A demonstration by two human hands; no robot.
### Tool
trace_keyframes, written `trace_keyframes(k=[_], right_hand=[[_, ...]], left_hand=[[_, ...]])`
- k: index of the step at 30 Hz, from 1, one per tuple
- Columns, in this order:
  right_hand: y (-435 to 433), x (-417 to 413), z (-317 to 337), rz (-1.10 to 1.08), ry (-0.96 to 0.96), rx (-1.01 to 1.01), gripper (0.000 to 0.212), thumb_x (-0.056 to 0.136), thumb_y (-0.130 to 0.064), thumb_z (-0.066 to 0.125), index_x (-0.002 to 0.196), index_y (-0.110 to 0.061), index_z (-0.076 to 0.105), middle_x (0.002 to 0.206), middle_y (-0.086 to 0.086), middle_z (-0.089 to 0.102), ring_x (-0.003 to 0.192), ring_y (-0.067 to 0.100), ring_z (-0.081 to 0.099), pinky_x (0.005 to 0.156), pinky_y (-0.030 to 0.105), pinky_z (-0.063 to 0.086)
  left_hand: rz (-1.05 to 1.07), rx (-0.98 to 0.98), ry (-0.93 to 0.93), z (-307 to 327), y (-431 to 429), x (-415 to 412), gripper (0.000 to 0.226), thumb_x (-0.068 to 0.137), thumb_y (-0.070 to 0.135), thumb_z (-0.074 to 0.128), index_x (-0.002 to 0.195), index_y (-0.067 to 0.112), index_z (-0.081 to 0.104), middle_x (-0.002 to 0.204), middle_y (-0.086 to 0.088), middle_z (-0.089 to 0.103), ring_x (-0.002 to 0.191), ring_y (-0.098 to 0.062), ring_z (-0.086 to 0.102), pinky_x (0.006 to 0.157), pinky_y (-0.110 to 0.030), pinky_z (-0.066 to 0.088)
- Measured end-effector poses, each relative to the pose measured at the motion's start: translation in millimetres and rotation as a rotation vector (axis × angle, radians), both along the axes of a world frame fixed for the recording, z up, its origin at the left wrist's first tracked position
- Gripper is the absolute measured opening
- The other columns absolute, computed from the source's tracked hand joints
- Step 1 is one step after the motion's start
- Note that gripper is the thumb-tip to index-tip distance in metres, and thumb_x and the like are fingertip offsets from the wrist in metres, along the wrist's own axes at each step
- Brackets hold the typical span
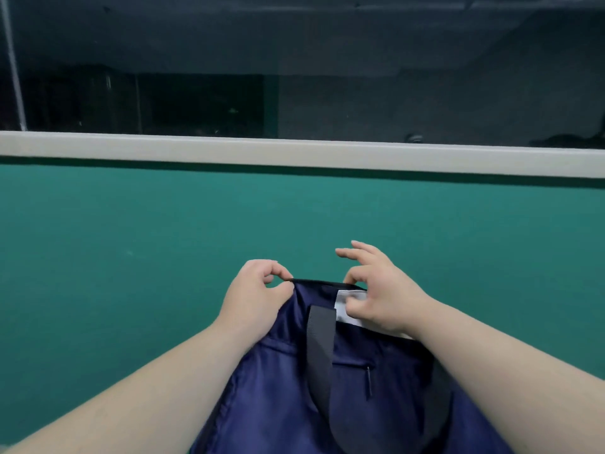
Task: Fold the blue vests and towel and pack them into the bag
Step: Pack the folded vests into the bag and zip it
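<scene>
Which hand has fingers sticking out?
The right hand; its top fingers stretch out free. The left hand is curled tight, pinching the bag.

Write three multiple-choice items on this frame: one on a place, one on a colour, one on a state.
1. Where is the white cloth? A on a shelf; B in the mouth of the bag, by the right hand; C on a hanger.
2. The strap is which colour? A white; B black; C red.
3. What is the left hand doing? A lies flat; B pinches the bag's rim; C holds the strap.
Key: 1B, white shows just under the rim; 2B, a dark band on navy; 3B, thumb and forefinger meet on the rim.
</scene>
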State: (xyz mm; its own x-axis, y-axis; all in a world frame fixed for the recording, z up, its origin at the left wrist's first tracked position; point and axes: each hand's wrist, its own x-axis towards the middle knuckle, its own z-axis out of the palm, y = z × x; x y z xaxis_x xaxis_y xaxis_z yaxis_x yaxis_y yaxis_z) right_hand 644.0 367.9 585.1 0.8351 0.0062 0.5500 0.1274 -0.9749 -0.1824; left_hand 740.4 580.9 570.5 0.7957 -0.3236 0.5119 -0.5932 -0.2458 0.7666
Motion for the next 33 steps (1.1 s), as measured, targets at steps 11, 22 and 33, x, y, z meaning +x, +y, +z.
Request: trace_keyframes(k=[11, 22, 33], right_hand=[[50.9, -114.8, 55.4, 0.032, -0.107, 0.026, 0.031, 0.068, -0.020, 0.063, 0.069, -0.045, 0.045, 0.154, -0.008, 0.040, 0.151, 0.009, 0.013, 0.113, 0.022, 0.020], [97.2, -224.9, 68.7, -0.011, -0.151, -0.044, 0.023, 0.072, -0.016, 0.066, 0.075, -0.034, 0.054, 0.157, -0.006, 0.036, 0.152, 0.011, 0.011, 0.118, 0.030, 0.024], [113.0, -293.6, -22.7, -0.108, -0.207, -0.275, 0.004, 0.070, -0.017, 0.067, 0.074, -0.019, 0.067, 0.149, 0.006, 0.049, 0.147, 0.028, 0.030, 0.111, 0.048, 0.037]], left_hand=[[-0.051, -0.039, -0.191, 49.6, 50.2, -100.4, 0.019, 0.082, 0.016, 0.073, 0.075, 0.032, 0.064, 0.120, 0.021, 0.056, 0.103, 0.011, 0.054, 0.084, -0.006, 0.032], [-0.112, -0.068, -0.244, 54.8, 91.9, -198.0, 0.024, 0.082, 0.014, 0.073, 0.074, 0.034, 0.063, 0.122, 0.023, 0.053, 0.113, 0.007, 0.048, 0.084, -0.005, 0.029], [-0.237, -0.052, -0.234, -39.1, 96.1, -245.7, 0.034, 0.079, 0.006, 0.074, 0.074, 0.038, 0.061, 0.122, 0.021, 0.050, 0.116, 0.016, 0.043, 0.094, 0.001, 0.024]])
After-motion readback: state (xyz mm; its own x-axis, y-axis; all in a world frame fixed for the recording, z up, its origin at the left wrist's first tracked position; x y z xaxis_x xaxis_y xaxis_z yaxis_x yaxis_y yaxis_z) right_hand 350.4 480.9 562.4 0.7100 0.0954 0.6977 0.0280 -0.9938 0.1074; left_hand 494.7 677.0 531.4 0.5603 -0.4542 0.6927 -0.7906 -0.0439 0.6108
